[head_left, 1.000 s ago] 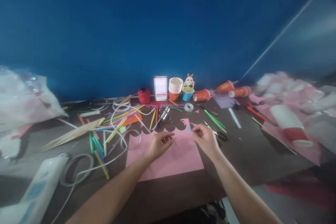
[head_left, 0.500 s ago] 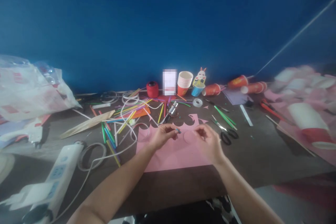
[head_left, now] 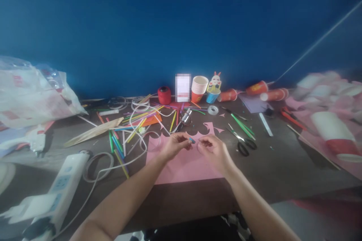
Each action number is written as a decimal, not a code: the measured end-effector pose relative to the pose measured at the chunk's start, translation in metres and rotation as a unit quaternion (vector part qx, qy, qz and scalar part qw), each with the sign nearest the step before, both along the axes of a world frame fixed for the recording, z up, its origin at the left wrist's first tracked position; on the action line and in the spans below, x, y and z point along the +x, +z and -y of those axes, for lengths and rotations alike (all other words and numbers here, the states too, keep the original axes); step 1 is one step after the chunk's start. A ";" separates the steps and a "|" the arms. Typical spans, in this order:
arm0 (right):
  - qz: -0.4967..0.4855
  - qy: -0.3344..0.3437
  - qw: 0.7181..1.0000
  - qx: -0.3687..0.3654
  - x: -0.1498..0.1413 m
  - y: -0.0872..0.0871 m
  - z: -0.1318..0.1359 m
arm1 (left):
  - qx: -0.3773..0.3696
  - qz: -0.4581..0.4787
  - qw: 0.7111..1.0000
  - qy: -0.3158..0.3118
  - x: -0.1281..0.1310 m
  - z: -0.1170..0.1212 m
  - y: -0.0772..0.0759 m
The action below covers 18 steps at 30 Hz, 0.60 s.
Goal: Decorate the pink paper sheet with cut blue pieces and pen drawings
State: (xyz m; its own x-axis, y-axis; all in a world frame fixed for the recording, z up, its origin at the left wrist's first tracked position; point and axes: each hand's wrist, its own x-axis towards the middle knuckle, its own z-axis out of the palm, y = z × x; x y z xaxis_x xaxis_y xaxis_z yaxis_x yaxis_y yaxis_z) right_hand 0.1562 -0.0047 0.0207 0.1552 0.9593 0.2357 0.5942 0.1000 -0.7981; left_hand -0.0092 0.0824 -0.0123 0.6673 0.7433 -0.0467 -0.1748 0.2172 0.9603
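Note:
My left hand (head_left: 178,146) is over the pink paper sheet (head_left: 181,167), thumb and forefinger pinched on a small blue piece (head_left: 192,140), too small to name. Facing it from the right, my right hand (head_left: 212,148) has its fingers drawn together in a pinch close to that piece. What it holds, if anything, I cannot make out. Scalloped cut-outs run along the sheet's far edge. Black-handled scissors (head_left: 243,145) lie spread on the table to the right of my right hand.
Colored straws (head_left: 118,145) and a white cable (head_left: 132,158) cover the left side, near a power strip (head_left: 66,179) and a glue gun (head_left: 35,139). Stacked paper cups (head_left: 199,88), a blue cup (head_left: 212,97) with a rabbit figure and tape (head_left: 213,110) stand behind.
My right hand has moved left, toward the blue piece in my left hand. The left hand has stayed nearly still, with its pinch kept.

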 end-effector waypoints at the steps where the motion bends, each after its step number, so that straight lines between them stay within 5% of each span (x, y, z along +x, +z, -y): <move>1: -0.002 0.003 1.000 -0.001 -0.008 -0.002 -0.001 | 0.004 0.000 1.000 0.004 0.000 0.000 0.001; 9: 0.069 0.004 0.997 0.046 -0.017 -0.004 -0.002 | 0.018 0.010 1.000 0.005 0.000 0.000 0.004; 18: 0.236 -0.003 0.964 0.121 -0.015 -0.003 0.000 | 0.069 -0.014 0.997 0.008 0.001 0.001 -0.009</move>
